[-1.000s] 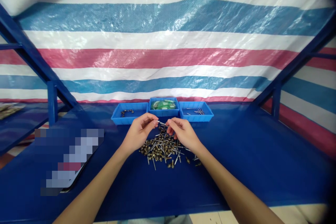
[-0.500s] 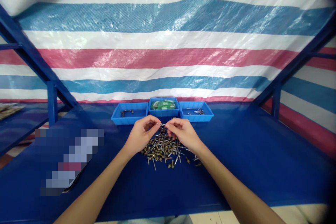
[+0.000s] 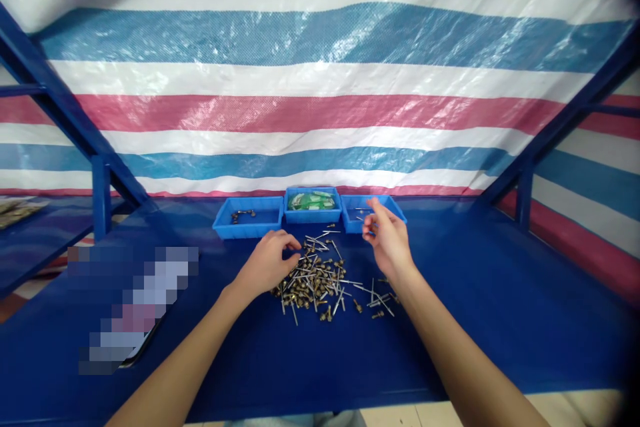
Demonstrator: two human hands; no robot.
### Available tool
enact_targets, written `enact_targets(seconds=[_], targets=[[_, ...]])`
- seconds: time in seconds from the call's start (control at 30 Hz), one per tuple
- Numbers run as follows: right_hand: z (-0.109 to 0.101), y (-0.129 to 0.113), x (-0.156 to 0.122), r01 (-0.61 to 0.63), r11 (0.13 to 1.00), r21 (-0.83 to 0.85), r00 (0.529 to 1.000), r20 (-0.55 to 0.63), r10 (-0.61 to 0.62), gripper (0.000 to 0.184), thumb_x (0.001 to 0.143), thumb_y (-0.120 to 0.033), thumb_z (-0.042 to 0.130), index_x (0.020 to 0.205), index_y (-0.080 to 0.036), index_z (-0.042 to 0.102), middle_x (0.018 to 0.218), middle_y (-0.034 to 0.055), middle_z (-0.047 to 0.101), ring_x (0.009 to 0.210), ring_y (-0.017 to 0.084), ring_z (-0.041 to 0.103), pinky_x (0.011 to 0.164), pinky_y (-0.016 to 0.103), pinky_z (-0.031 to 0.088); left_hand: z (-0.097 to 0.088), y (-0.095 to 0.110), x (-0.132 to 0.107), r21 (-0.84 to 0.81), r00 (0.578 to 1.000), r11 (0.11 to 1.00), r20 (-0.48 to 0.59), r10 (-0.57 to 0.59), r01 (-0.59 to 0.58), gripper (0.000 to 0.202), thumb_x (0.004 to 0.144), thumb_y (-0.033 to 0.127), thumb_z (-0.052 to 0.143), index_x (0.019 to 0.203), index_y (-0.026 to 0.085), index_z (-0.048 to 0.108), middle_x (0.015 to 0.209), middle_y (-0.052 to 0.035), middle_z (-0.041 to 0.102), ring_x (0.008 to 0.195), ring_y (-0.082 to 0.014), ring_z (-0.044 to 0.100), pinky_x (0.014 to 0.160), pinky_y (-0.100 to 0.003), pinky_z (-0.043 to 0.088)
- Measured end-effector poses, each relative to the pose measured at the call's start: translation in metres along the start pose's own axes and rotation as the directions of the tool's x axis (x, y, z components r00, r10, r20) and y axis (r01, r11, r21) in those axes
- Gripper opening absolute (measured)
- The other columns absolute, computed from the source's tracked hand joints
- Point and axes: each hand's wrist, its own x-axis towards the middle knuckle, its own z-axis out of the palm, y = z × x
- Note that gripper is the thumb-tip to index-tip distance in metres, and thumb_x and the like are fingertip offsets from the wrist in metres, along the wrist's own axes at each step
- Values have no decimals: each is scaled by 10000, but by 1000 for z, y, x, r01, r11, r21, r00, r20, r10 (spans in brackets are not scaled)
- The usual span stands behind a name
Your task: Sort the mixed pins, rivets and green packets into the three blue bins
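My left hand (image 3: 270, 263) hovers at the left edge of a mixed pile (image 3: 313, 280) of silver blind rivets and brass-coloured screws. Its fingers are bent, with a gap between thumb and fingertips and nothing visible in them. Over the front of the right blue bin (image 3: 401, 219) is my right hand (image 3: 389, 238), its fingers apart and no part visible in it. Silver rivets lie in that bin, partly hidden by the hand. The left blue bin (image 3: 273, 230) holds several brown screws (image 3: 243, 215).
A middle blue bin (image 3: 313, 215) holds green-and-white packets (image 3: 311, 201). Loose rivets and screws (image 3: 379, 300) lie right of the pile. A pixelated flat object (image 3: 145, 310) rests on the blue table (image 3: 320, 370) at left. Blue frame posts and a striped sheet (image 3: 320, 113) stand behind.
My hands were together above the pile, pinching a thin silver rivet. They have parted: my right hand moved right to the right bin and opened; my left hand lowered slightly and its pinch opened.
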Motion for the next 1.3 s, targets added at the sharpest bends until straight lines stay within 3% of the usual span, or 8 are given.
enact_targets(seconds=[0.17, 0.37, 0.5, 0.63, 0.87, 0.97, 1.13, 1.3], targets=[[3, -5, -3, 1, 998, 57, 995, 96, -7, 321, 700, -453, 741, 876, -221, 605, 631, -34, 593, 470, 84, 498, 408, 194, 362, 1, -5, -2, 61, 998, 998, 58, -1, -2, 112, 779, 225, 610, 774, 227, 722, 824, -41, 683, 828, -235, 611, 752, -334, 469], [15, 19, -16, 94, 963, -252, 924, 381, 9, 220, 771, -390, 666, 870, -200, 616, 596, -30, 575, 485, 103, 513, 408, 198, 347, 3, -6, 0, 93, 995, 995, 95, 17, -26, 129, 794, 212, 593, 778, 213, 722, 810, -45, 672, 812, -221, 605, 726, -312, 455], [17, 32, -25, 311, 857, -410, 836, 547, -42, 134, 823, -328, 608, 855, -200, 630, 604, -28, 573, 524, 117, 539, 494, 229, 411, 2, -2, 0, 109, 992, 994, 128, -16, 2, 134, 807, 198, 575, 787, 207, 707, 833, -41, 660, 854, -229, 586, 760, -331, 436], [18, 33, -30, 507, 707, -494, 765, 635, -106, 103, 839, -259, 580, 833, -196, 661, 624, -20, 601, 560, 118, 538, 556, 237, 412, 3, -1, -2, 118, 992, 993, 125, -3, -12, 154, 829, 148, 528, 756, 194, 656, 840, -41, 646, 880, -231, 566, 796, -342, 421], [17, 28, -29, 584, 598, -550, 739, 665, -110, 196, 883, -296, 544, 786, -195, 681, 653, -7, 647, 592, 130, 560, 576, 238, 394, 1, 5, -1, 27, 1000, 1000, -9, 9, -9, 140, 907, 178, 470, 827, 194, 583, 780, -23, 610, 806, -203, 563, 731, -314, 416], [17, 28, -28, 568, 608, -554, 741, 665, -86, 325, 924, -354, 485, 693, -185, 638, 597, -11, 609, 549, 123, 535, 536, 237, 365, -2, 13, -1, -80, 995, 994, -73, 67, -73, 119, 911, 200, 494, 845, 199, 593, 789, -9, 609, 774, -175, 572, 714, -287, 422], [16, 35, -25, 428, 722, -544, 765, 643, 30, 364, 933, -393, 459, 692, -175, 625, 580, -4, 604, 521, 123, 553, 520, 227, 398, -3, 18, 0, -172, 980, 978, -180, 83, -115, 84, 886, 202, 547, 859, 195, 626, 783, 0, 629, 756, -158, 589, 722, -270, 440], [16, 33, -24, 368, 806, -464, 747, 664, 42, 304, 906, -376, 509, 694, -176, 595, 554, -27, 551, 490, 106, 505, 487, 213, 385, -1, 13, 1, -372, 990, 926, -140, 13, -65, 83, 855, 253, 600, 868, 186, 647, 782, -5, 648, 730, -151, 599, 708, -266, 464]])
